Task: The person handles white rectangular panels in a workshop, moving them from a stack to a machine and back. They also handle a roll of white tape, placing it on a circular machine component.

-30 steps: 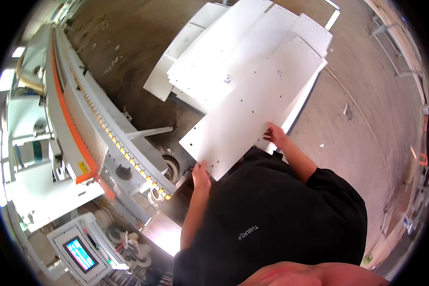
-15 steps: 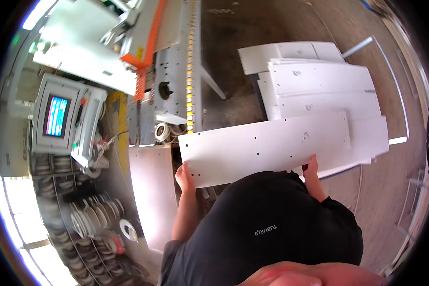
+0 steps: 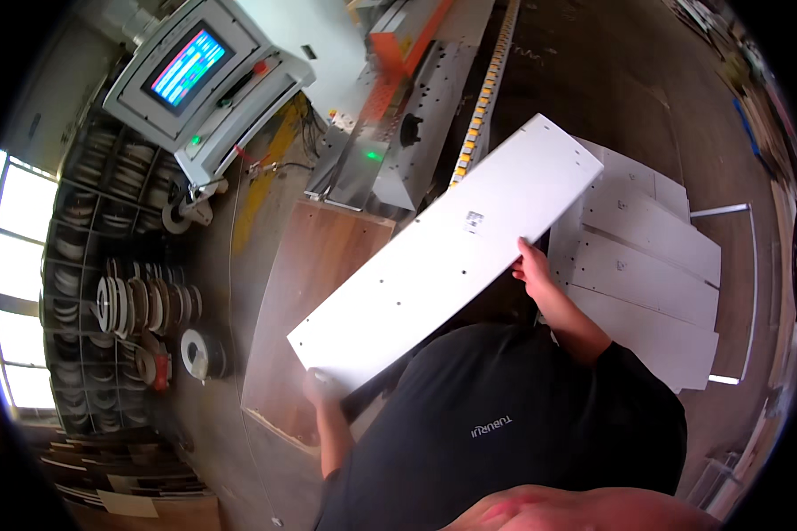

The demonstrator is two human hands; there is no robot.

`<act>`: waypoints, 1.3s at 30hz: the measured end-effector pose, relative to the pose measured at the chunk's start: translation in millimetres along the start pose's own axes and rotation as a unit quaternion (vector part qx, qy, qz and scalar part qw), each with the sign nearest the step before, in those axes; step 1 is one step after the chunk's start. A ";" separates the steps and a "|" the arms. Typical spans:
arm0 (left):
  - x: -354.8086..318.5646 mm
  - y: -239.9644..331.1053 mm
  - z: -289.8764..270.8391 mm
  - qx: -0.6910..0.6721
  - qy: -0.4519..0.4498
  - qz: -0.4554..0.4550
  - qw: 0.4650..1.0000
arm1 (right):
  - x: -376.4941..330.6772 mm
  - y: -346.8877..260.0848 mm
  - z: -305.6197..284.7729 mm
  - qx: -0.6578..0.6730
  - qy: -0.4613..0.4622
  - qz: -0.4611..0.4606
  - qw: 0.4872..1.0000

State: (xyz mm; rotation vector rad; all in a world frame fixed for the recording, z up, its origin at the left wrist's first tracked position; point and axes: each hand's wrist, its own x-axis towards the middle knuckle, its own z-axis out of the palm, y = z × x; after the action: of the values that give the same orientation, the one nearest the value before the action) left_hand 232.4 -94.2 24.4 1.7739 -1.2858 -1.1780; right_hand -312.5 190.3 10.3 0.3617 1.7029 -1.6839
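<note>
Between my two hands I hold a long white board (image 3: 429,265) with small drilled holes and a printed label. It slants from near left to far right, in front of my body. My left hand (image 3: 323,389) grips the board's near left end. On its near long edge, toward the right, sits my right hand (image 3: 533,265), thumb on top and fingers curled beneath. Under the board's left part lies a brown wood-grain tabletop (image 3: 292,283), partly covered by it.
A machine with an orange guard (image 3: 403,40) and a yellow-studded roller track (image 3: 480,115) stands ahead. Left of it is a control panel (image 3: 186,66) with a lit screen. Stacked white boards (image 3: 646,265) lie to the right. Rolls of edging tape (image 3: 146,301) fill racks at left.
The white board has swung from nearly level to a steep slant, its right end now farther away. It has come clear of the stacked boards' near part. My view has turned left.
</note>
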 end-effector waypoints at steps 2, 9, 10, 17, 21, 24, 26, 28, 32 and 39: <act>13.2 -34.6 -36.1 0.042 0.025 0.002 0.999 | 5.2 -5.6 48.7 -0.033 -0.061 0.002 0.998; 23.4 -78.9 -105.1 0.167 0.062 0.005 0.984 | 21.7 -16.7 189.4 -0.147 -0.164 0.001 0.976; 21.8 -79.5 -109.7 0.191 0.072 0.027 0.979 | 25.9 -15.7 206.5 -0.152 -0.176 0.002 0.973; -10.6 -54.0 -103.3 0.301 0.103 0.084 0.944 | 74.3 -31.9 258.3 -0.295 -0.236 0.000 0.926; -23.2 -83.2 -90.3 0.338 0.144 0.023 0.930 | 82.8 -53.9 277.0 -0.424 -0.200 -0.056 0.882; -23.5 -91.1 -83.5 0.271 0.175 0.016 0.946 | 92.3 -59.1 279.2 -0.445 -0.192 -0.060 0.873; -21.2 -97.3 -79.0 0.221 0.204 0.034 0.953 | 99.2 -61.5 279.7 -0.449 -0.174 -0.110 0.870; -20.9 -106.2 -85.5 0.228 0.207 0.016 0.951 | 109.0 -57.3 283.8 -0.452 -0.163 -0.150 0.864; -22.9 -97.5 -64.5 0.142 0.192 -0.070 0.969 | 132.3 -61.2 300.0 -0.486 -0.093 -0.261 0.829; -54.5 -51.0 -26.1 -0.003 0.236 -0.114 0.965 | 146.4 -69.8 296.7 -0.478 -0.125 -0.224 0.840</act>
State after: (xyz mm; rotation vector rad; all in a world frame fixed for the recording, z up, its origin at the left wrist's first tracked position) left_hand 269.0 -26.5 6.0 2.0773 -0.8144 -0.7966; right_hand -378.2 -141.2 -3.1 -0.7439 2.2597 -0.8734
